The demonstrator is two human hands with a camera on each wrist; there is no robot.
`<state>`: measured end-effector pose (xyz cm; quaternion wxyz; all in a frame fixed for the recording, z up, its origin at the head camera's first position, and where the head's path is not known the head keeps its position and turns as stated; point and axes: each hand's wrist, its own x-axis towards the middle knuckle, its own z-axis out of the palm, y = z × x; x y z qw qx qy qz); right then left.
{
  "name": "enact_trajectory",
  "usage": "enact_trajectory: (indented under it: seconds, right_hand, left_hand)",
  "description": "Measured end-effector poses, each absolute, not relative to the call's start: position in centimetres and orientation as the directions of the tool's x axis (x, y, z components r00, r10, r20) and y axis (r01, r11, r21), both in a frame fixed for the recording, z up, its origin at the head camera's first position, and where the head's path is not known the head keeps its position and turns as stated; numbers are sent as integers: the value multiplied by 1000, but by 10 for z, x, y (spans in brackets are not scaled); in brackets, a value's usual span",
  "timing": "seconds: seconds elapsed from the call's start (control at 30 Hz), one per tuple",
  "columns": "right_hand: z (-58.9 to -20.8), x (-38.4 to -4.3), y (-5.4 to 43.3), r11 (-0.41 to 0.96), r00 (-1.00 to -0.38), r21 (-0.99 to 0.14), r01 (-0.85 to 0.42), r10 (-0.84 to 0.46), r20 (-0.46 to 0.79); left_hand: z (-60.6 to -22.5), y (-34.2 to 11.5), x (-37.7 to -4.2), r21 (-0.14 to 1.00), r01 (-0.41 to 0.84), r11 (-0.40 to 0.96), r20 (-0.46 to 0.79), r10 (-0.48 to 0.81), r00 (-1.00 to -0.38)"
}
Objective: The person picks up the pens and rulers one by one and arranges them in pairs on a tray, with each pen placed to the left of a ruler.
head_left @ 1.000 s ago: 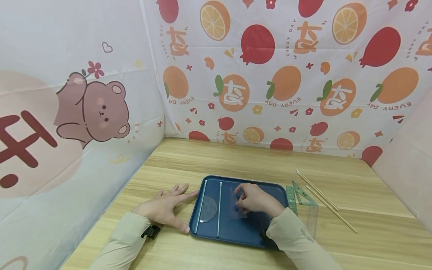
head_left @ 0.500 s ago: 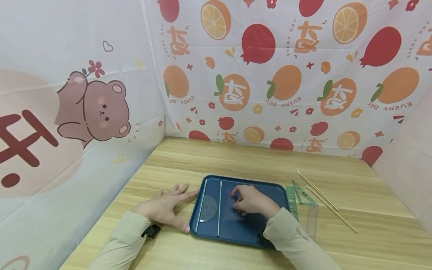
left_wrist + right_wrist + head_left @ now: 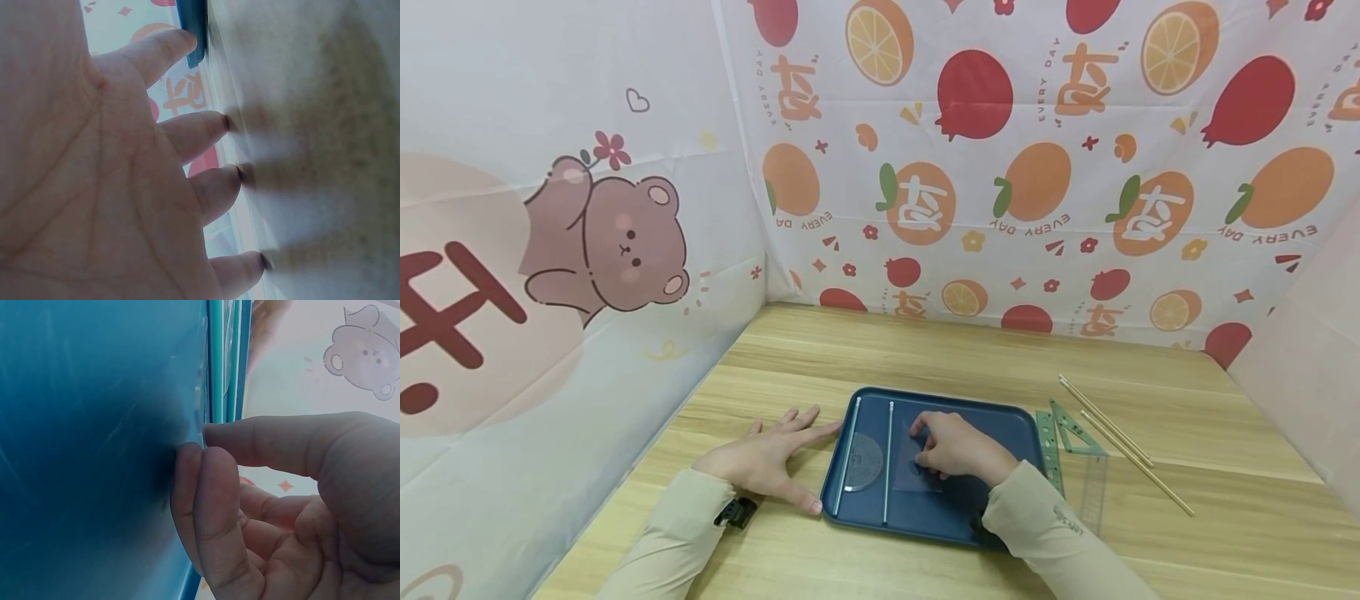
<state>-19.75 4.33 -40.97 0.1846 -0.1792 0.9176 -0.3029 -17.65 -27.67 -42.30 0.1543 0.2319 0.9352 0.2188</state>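
Note:
My right hand (image 3: 966, 450) is over the middle of the blue tray (image 3: 940, 529), pinching a clear set square (image 3: 910, 481) between thumb and fingertips. In the right wrist view, the thumb (image 3: 269, 440) and fingertips meet at the set square's thin see-through edge. Left of it in the tray lie a clear protractor (image 3: 865, 467) and two thin pale-green sticks (image 3: 887, 467) with white tips. One stick crosses the protractor. My left hand (image 3: 767, 458) rests on the table with fingers spread, its thumb and index finger at the tray's left edge. The left wrist view shows its palm (image 3: 106, 175).
Right of the tray lie a green ruler (image 3: 1049, 454), a green set square (image 3: 1086, 444) and a clear ruler (image 3: 1094, 496). Several thin tan sticks (image 3: 1138, 467) lie beyond them. Printed cloth (image 3: 970, 192) stands behind the wooden table (image 3: 820, 346) and along its sides.
My right hand has shifted slightly left with the clear set square, bringing it closer to the pale-green sticks. The left hand has stayed in place.

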Motion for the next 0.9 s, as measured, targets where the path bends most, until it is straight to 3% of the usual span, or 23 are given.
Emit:
enact_trajectory:
  seconds: [0.9]
  right_hand:
    - [-410,-195,36,762,-856,-602,-238,-458,-242]
  left_hand:
    - [-423,-278,-177,499,354,791,-201,503,-841]
